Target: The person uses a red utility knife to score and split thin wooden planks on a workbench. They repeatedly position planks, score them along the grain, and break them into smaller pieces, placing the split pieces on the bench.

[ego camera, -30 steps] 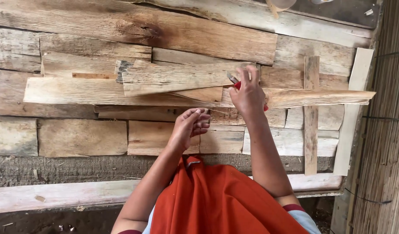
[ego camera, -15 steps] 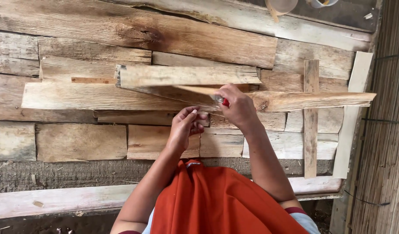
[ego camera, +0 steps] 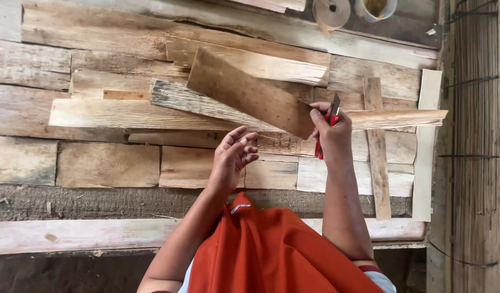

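Gripping a red-handled knife (ego camera: 330, 120) and the lower right corner of a brown board (ego camera: 250, 92) tilted at frame centre, the right hand (ego camera: 332, 135) stays closed while the left hand (ego camera: 232, 157) hovers open below, over the plank surface (ego camera: 98, 163).

Brown board (ego camera: 250, 92) speckled with dark dots; red-handled knife (ego camera: 327, 127); pale grey-tan planks (ego camera: 109, 114); orange cloth (ego camera: 282, 255).

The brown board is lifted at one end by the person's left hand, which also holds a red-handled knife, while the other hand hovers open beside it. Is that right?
Not quite: the head view shows the right hand lifting the brown board and gripping the red-handled knife. The left hand is the one that hovers open beside it, holding nothing.
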